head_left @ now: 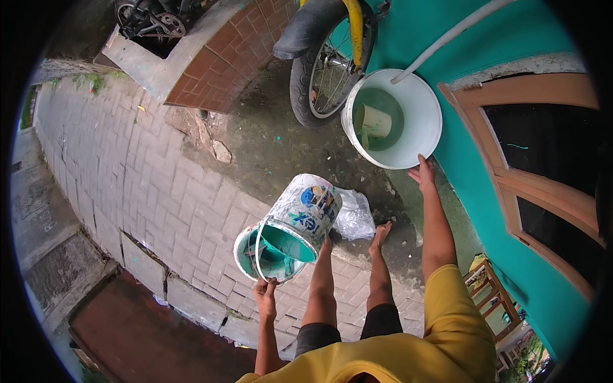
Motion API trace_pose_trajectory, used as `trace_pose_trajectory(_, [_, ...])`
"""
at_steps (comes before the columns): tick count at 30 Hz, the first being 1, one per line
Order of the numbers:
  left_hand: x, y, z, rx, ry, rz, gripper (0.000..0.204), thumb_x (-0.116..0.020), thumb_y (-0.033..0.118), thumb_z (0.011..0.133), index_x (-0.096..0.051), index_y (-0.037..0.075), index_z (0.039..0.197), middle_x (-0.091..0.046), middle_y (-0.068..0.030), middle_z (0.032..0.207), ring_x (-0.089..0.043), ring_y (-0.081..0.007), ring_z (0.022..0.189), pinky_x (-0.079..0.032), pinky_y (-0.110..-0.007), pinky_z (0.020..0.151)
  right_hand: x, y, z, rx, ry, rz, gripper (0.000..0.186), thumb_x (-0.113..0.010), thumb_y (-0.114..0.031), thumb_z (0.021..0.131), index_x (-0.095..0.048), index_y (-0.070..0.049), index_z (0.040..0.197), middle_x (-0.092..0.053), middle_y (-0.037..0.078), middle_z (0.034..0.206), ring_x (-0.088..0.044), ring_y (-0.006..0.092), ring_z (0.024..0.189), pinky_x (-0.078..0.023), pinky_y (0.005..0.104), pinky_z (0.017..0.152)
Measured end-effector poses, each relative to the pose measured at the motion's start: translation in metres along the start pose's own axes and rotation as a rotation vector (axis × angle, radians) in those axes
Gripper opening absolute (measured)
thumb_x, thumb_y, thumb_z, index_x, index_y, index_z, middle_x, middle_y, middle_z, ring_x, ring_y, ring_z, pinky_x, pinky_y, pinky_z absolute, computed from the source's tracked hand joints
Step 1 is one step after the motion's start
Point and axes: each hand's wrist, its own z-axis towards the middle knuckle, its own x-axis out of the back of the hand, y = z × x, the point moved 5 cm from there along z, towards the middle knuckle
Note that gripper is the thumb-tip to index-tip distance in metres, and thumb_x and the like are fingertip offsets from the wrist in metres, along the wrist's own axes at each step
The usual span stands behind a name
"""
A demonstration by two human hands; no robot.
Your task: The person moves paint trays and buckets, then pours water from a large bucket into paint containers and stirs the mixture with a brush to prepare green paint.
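Note:
My left hand grips the wire handle of a paint-stained white bucket, which lies tilted beside my feet with a smaller teal-smeared container at its mouth. My right hand has its fingers on the near rim of a larger white bucket. That bucket holds greenish liquid and a pale cylindrical container, and a white pipe reaches down into it from above. A clear plastic bag lies on the ground between the buckets.
A bicycle's front wheel stands beside the large bucket, near a brick-faced ledge. A teal wall with wooden-framed dark panes runs along the right. Paving covers the left, bordered by concrete slabs and a rusty brown surface.

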Motion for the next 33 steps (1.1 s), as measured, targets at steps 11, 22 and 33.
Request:
trace_pose_trajectory(11, [0.025,-0.010,-0.018,0.003,0.137,-0.068,0.011,-0.061,0.014,0.084,-0.059,0.005,0.077,-0.059,0.0002,0.076,-0.053,-0.0090,0.073,-0.039,-0.027,0.071,-0.005,0.030,-0.011,-0.037,-0.222,0.100,0.035,-0.049,-0.016,0.088,-0.044,0.004,0.116,-0.051,0.019,0.112,-0.054,0.0301,0.104,-0.048,0.0426,0.093])
trace_pose_trajectory(22, [0.031,-0.023,-0.031,0.010,0.120,-0.119,0.015,-0.056,0.013,0.086,-0.055,0.007,0.072,-0.054,0.0018,0.070,-0.048,-0.0076,0.065,-0.039,-0.025,0.067,0.051,0.132,-0.078,-0.037,-0.040,0.191,0.033,-0.053,-0.015,0.082,-0.046,0.001,0.111,-0.054,0.015,0.110,-0.055,0.0259,0.105,-0.048,0.0411,0.093])
trace_pose_trajectory(33, [0.024,-0.033,-0.025,0.053,0.129,-0.137,0.014,-0.058,0.017,0.086,-0.058,0.006,0.078,-0.055,0.0008,0.075,-0.048,-0.0087,0.071,-0.038,-0.026,0.072,0.119,0.185,-0.112,-0.178,-0.132,0.113,0.044,-0.054,-0.020,0.085,-0.041,-0.006,0.124,-0.051,0.008,0.118,-0.051,0.0231,0.109,-0.043,0.0377,0.095])
